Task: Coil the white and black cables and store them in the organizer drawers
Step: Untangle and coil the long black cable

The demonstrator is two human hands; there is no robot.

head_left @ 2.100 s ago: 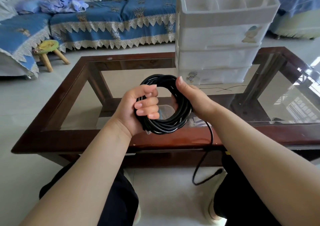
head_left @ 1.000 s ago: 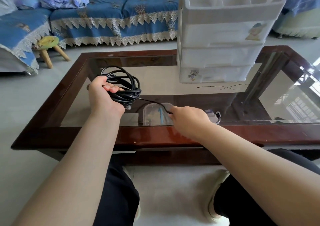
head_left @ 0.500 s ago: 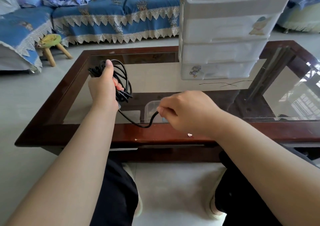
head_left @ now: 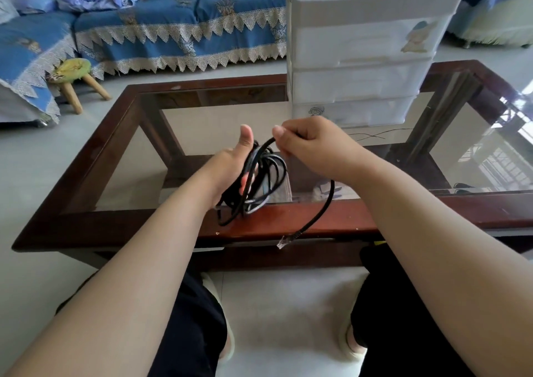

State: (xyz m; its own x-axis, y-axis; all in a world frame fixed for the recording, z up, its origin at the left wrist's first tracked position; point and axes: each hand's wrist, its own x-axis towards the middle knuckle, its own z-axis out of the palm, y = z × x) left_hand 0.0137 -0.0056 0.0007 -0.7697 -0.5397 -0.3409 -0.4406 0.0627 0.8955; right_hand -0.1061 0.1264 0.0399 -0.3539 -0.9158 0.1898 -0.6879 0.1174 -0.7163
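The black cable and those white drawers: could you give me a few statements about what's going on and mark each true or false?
1. The left hand grips the coiled black cable. True.
2. The right hand is empty. False: it pinches a cable strand.
3. The cable's plug end hangs loose in front of the table. True.
4. The organizer sits on the floor. False: it stands on the table.

Left hand (head_left: pixel 230 163) thumb-up, fingers curled around the black cable (head_left: pixel 261 180); right hand (head_left: pixel 311 142) pinching its strand.
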